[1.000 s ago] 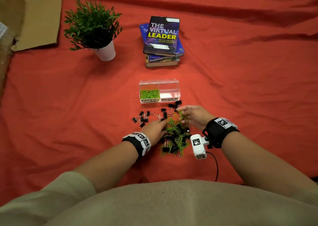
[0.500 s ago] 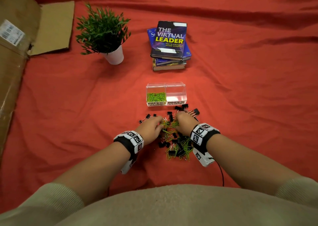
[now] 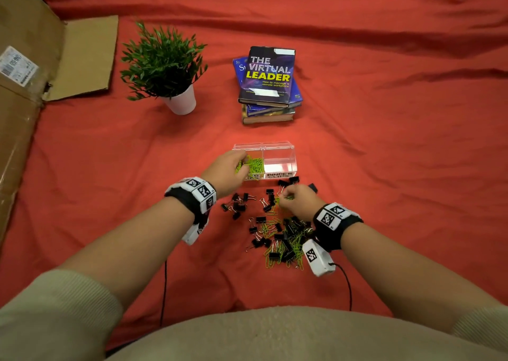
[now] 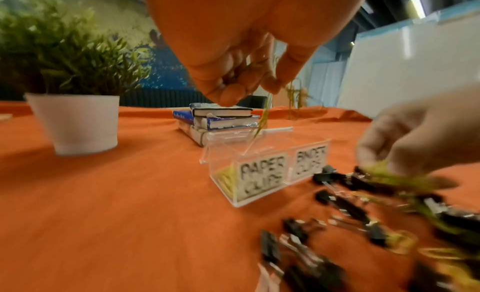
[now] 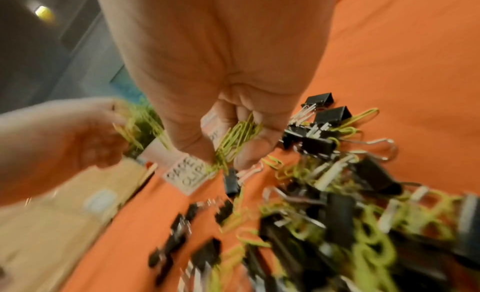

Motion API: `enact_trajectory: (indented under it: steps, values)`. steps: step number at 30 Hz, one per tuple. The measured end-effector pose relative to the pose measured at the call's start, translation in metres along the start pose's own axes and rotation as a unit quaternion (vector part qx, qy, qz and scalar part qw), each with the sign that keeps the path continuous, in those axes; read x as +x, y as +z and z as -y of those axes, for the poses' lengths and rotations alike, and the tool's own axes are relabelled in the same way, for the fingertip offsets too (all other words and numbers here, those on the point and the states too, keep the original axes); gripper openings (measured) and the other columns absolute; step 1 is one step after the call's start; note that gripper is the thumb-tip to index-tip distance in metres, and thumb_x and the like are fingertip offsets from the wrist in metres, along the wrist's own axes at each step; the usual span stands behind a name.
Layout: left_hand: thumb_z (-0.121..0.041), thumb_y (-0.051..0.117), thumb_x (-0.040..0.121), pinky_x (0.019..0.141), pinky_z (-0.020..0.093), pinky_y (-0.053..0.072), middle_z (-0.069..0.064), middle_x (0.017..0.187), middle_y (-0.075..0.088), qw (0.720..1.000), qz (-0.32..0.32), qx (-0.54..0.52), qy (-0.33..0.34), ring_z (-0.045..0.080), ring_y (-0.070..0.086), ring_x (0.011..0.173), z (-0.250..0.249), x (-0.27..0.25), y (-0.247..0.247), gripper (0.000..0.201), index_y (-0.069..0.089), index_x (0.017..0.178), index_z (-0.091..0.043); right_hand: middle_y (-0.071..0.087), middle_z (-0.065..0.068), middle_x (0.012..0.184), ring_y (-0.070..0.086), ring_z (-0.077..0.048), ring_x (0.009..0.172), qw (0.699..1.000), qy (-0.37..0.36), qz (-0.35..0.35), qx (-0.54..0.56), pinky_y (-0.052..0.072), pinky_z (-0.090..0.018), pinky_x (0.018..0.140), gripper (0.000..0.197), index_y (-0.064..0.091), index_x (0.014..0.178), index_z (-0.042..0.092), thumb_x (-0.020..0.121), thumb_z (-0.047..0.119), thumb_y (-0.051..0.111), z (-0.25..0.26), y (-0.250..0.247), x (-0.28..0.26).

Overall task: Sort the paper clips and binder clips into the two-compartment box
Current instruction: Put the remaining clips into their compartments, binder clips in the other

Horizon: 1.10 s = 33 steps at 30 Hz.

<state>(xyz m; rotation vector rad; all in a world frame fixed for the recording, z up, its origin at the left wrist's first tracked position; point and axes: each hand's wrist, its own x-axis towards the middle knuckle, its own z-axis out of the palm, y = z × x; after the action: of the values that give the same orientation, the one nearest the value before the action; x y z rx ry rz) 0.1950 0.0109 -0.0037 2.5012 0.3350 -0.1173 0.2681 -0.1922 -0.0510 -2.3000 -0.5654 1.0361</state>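
A clear two-compartment box [image 3: 280, 149] stands on the red cloth, labelled PAPER CLIPS [image 4: 261, 176] on the left and BINDER CLIPS on the right. Green paper clips [image 3: 256, 163] lie in its left compartment; I see nothing in the right one. My left hand [image 3: 242, 162] hovers over the left compartment, and its curled fingers [image 4: 228, 95] hold a few green clips that dangle down. My right hand [image 3: 286, 195] is just in front of the box, pinching a bunch of green paper clips [image 5: 236, 138]. A mixed pile of black binder clips and green paper clips [image 3: 280, 239] lies under my right wrist.
More binder clips [image 3: 236, 204] are scattered left of the pile. Behind the box is a stack of books [image 3: 268, 83], with a potted plant [image 3: 165, 66] to its left. A flattened cardboard box [image 3: 27, 91] lies along the left edge.
My left hand has left the pile and moved forward over the box's left compartment with paper clips in it. My right hand stays at the pile's far end, holding clips.
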Motion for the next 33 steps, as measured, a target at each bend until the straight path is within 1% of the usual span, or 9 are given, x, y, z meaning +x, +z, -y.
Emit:
enact_trajectory:
  steps: [3,10,15,17,19,21,25,28,33]
  values:
    - [-0.021,0.045,0.090,0.069,0.032,0.039,0.005,0.090,0.049,0.995,0.042,0.092,-0.011,0.023,0.048,0.080,0.003,0.029,-0.001,0.009,0.049,0.086,-0.013,0.069,-0.008,0.080,0.056,-0.012,0.052,0.993,0.030,0.013,0.116,0.047,-0.022,0.051,0.017,0.067,0.084,0.004,0.090,0.019,0.059,0.010,-0.014,0.002]
    - [-0.005,0.049,0.088,0.079,0.040,0.048,0.013,0.112,0.056,0.974,0.104,0.199,-0.041,0.032,0.058,0.099,0.010,0.060,0.023,0.019,0.058,0.105,-0.005,0.057,-0.015,0.085,0.061,-0.021,0.063,0.940,0.056,0.027,0.335,0.055,-0.020,0.049,0.006,0.058,0.091,-0.004,0.089,0.001,0.055,0.042,-0.041,0.009]
    - [-0.001,0.049,0.087,0.090,0.041,0.050,0.011,0.121,0.059,0.990,0.058,0.114,-0.052,0.031,0.059,0.107,0.016,0.049,0.029,0.033,0.059,0.117,-0.010,0.066,-0.012,0.081,0.063,-0.018,0.059,0.983,0.013,-0.016,0.181,0.056,-0.031,0.067,0.012,0.065,0.087,0.000,0.088,0.011,0.059,0.060,-0.046,0.034]
    - [-0.002,0.052,0.085,0.089,0.037,0.048,0.010,0.114,0.061,0.997,-0.010,0.063,-0.049,0.028,0.057,0.104,0.014,0.033,0.029,0.026,0.061,0.109,-0.007,0.065,-0.009,0.073,0.061,-0.016,0.055,0.992,-0.012,-0.035,0.119,0.054,-0.020,0.055,0.012,0.065,0.080,0.005,0.088,0.012,0.058,0.072,-0.043,0.043]
    - [-0.002,0.053,0.083,0.082,0.031,0.043,0.009,0.101,0.058,0.996,-0.053,0.017,-0.067,0.025,0.055,0.096,0.014,0.010,0.036,0.015,0.062,0.095,-0.006,0.063,-0.008,0.067,0.063,-0.020,0.056,0.996,-0.038,-0.044,0.071,0.053,-0.024,0.054,0.016,0.062,0.072,0.010,0.088,0.014,0.058,0.086,-0.035,0.053]
    - [-0.004,0.053,0.082,0.077,0.029,0.042,0.009,0.095,0.058,0.996,-0.017,-0.008,-0.086,0.025,0.056,0.091,0.015,-0.015,0.053,0.011,0.061,0.090,-0.006,0.065,-0.012,0.070,0.067,-0.027,0.068,0.997,-0.058,-0.050,0.011,0.054,-0.034,0.065,0.017,0.064,0.073,0.008,0.087,0.015,0.057,0.096,-0.024,0.062]
    - [-0.013,0.057,0.082,0.084,0.038,0.047,0.010,0.106,0.054,0.993,0.108,0.033,-0.023,0.029,0.055,0.100,0.023,-0.057,0.091,0.020,0.058,0.102,-0.010,0.070,-0.016,0.100,0.065,-0.029,0.091,0.992,-0.077,-0.040,-0.096,0.050,-0.031,0.077,0.022,0.068,0.104,0.004,0.087,0.008,0.055,0.106,-0.005,0.069]
    - [-0.020,0.060,0.085,0.084,0.040,0.050,0.007,0.111,0.051,0.990,0.129,0.057,-0.014,0.026,0.053,0.103,0.026,-0.070,0.100,0.028,0.059,0.113,-0.017,0.065,-0.014,0.118,0.060,-0.028,0.108,0.985,-0.103,-0.026,-0.136,0.049,-0.033,0.091,0.032,0.064,0.115,0.008,0.086,0.001,0.051,0.103,0.000,0.069]
    - [-0.026,0.059,0.088,0.087,0.040,0.050,0.009,0.116,0.049,0.989,0.120,0.084,-0.020,0.027,0.052,0.109,0.034,-0.067,0.091,0.030,0.056,0.116,-0.016,0.068,-0.011,0.108,0.063,-0.025,0.099,0.980,-0.140,-0.069,-0.121,0.053,-0.036,0.088,0.026,0.067,0.107,0.007,0.086,0.003,0.051,0.091,-0.009,0.045]
